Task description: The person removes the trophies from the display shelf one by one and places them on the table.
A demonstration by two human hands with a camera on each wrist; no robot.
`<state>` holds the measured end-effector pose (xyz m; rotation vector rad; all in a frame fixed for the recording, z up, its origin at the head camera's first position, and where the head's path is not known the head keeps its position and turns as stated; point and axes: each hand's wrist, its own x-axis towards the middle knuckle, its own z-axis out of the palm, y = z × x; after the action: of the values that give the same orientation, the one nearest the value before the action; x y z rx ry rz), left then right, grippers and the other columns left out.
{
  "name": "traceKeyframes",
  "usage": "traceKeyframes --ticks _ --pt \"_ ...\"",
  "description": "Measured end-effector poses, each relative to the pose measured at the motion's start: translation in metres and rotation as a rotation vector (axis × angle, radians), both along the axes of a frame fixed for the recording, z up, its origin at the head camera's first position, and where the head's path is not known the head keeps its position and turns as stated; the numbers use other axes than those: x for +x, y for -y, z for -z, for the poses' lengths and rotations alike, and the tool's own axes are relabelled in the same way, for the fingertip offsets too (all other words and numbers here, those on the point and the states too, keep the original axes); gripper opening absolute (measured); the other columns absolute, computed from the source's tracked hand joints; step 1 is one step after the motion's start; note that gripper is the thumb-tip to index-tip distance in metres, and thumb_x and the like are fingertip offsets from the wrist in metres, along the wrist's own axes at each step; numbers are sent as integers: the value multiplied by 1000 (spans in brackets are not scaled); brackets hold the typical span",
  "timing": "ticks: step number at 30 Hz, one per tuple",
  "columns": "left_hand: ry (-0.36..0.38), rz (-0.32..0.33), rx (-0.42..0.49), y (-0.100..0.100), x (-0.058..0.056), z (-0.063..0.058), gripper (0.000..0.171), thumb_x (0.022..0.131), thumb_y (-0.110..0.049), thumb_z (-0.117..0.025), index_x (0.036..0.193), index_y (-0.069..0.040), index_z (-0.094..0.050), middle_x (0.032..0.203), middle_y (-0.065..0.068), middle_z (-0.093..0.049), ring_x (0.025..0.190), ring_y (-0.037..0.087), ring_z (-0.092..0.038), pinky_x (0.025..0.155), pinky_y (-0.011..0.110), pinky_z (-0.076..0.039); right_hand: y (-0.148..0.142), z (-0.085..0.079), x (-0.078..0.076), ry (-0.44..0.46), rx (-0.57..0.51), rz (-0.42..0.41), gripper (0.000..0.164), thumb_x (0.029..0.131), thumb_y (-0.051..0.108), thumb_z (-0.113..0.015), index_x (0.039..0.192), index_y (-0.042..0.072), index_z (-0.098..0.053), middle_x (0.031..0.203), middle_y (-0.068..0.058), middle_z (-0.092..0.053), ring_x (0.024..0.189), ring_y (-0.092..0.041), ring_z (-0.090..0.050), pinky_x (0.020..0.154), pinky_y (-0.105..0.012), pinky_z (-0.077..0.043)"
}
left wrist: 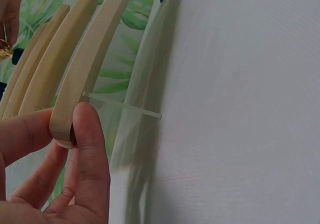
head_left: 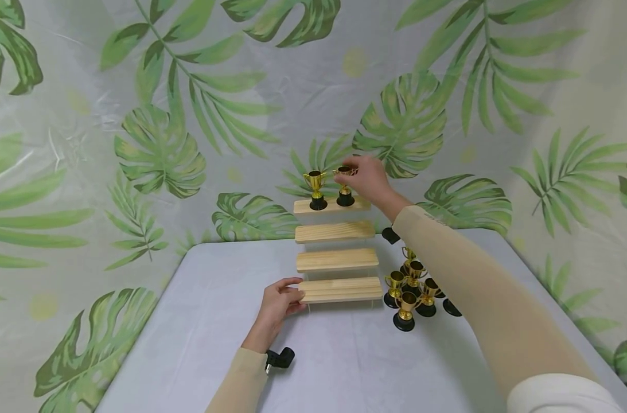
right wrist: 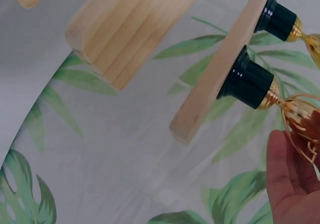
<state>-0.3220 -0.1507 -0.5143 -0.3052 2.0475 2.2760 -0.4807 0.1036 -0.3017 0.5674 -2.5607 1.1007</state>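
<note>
A stand of several wooden shelves [head_left: 336, 261] rises in steps on the table. My left hand [head_left: 274, 307] pinches the left end of the lowest shelf [left wrist: 97, 59], thumb and fingers on its two faces. On the top shelf [right wrist: 200, 91], near its right end, stands a small gold trophy [head_left: 346, 196] with a black base. My right hand [head_left: 370, 179] holds this trophy by its cup; the right wrist view shows fingertips [right wrist: 280, 149] at its handle, and the cup is partly cut off there. Another gold trophy [head_left: 315, 184] stands upright to its left on the same shelf.
Several more gold trophies [head_left: 406, 310] stand close together to the right of the stand, partly hidden by my right sleeve [head_left: 478, 287]. Clear legs [left wrist: 125, 105] support the lowest shelf. Behind the table [head_left: 220, 298] hangs a leaf-patterned cloth [head_left: 313, 86].
</note>
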Motion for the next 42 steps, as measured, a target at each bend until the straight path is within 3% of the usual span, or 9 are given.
traceKeyframes --ticks 16,22,30,42 --pt "-7 22 10 1 0 -4 45 88 3 -73 131 2 -62 94 12 -64 75 19 -67 70 33 -61 7 -3 8 -126 115 41 36 92 33 -77 115 6 -73 103 -8 -71 88 -21 -63 76 -40 -55" --pt "-5 42 14 0 0 -5 46 89 2 -72 133 2 -60 95 11 -64 78 20 -66 74 36 -62 4 -3 15 -137 84 60 35 91 33 -77 114 7 -73 101 -7 -71 86 -20 -64 74 -40 -55" --pt "-2 19 6 1 0 -2 44 87 3 -73 129 2 -63 94 12 -64 74 19 -67 69 32 -61 -5 -12 25 -152 35 40 36 90 33 -78 114 7 -74 99 -8 -72 83 -19 -65 73 -38 -56" --pt "16 50 -9 0 3 -10 46 89 4 -71 133 4 -59 97 14 -62 77 21 -67 74 36 -62 -22 -28 43 -167 76 29 31 90 31 -78 110 8 -75 97 -7 -72 83 -19 -64 71 -38 -55"
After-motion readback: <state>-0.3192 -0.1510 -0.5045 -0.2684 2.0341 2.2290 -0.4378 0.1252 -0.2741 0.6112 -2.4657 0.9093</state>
